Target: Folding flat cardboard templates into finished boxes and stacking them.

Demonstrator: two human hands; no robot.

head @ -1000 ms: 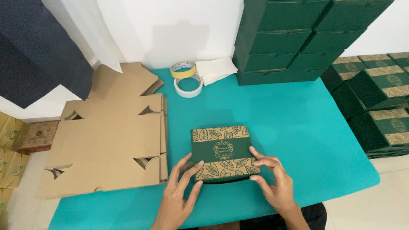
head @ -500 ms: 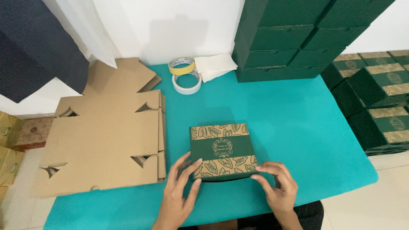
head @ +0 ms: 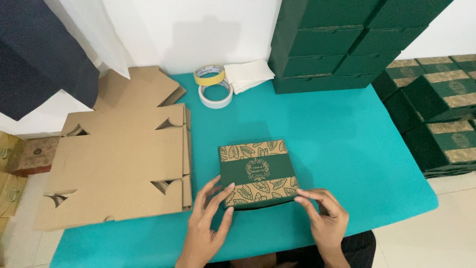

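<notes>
Both hands: L hand [head: 206, 226] & R hand [head: 325, 221] fingers spread, touching green box [head: 258, 172] front.

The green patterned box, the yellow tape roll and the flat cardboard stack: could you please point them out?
green patterned box [head: 258, 171]: head view, middle of lid.
yellow tape roll [head: 208, 75]: head view, near rim.
flat cardboard stack [head: 119, 164]: head view, top sheet.

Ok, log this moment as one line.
left hand: touching green box front-left corner | right hand: at front-right edge | box: closed, on teal table
</notes>
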